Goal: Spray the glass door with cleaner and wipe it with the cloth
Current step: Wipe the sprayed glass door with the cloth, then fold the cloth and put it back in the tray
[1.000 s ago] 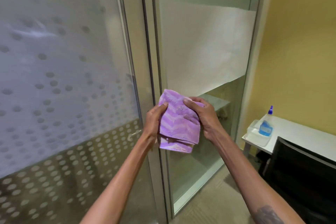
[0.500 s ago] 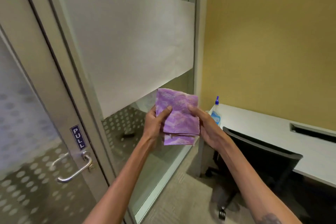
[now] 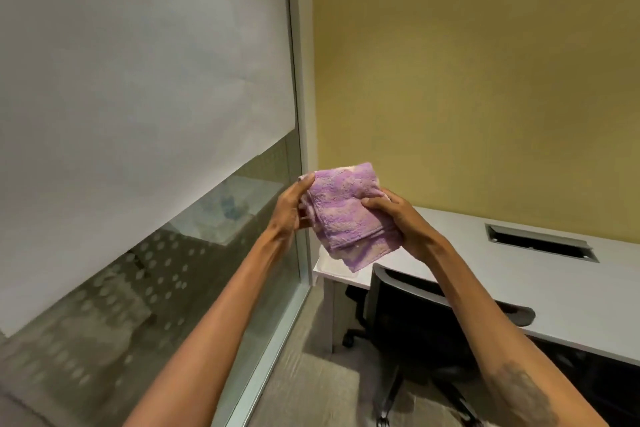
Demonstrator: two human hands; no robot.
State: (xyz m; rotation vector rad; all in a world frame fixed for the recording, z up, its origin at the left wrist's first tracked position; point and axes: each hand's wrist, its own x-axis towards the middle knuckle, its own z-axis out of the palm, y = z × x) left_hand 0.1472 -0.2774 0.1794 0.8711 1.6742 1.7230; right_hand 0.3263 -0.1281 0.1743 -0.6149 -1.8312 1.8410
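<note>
A folded purple and pink cloth (image 3: 349, 211) is held up in front of me by both hands. My left hand (image 3: 289, 208) grips its left edge, thumb on top. My right hand (image 3: 398, 218) grips its right side. A glass panel (image 3: 138, 270) with a wide frosted band and dotted film fills the left half of the view. The door with the handle is out of view. The spray bottle is hidden behind the cloth and hands; only a bluish reflection shows in the glass.
A white desk (image 3: 519, 270) with a cable slot (image 3: 540, 241) stands against the yellow wall (image 3: 485, 80) on the right. A black office chair (image 3: 415, 315) is tucked under it. Grey carpet (image 3: 311, 385) lies below.
The view has swung right, away from the door with the handle, toward the desk. Both hands keep hold of the cloth, now tilted flatter; the spray bottle has passed behind the cloth and hands.
</note>
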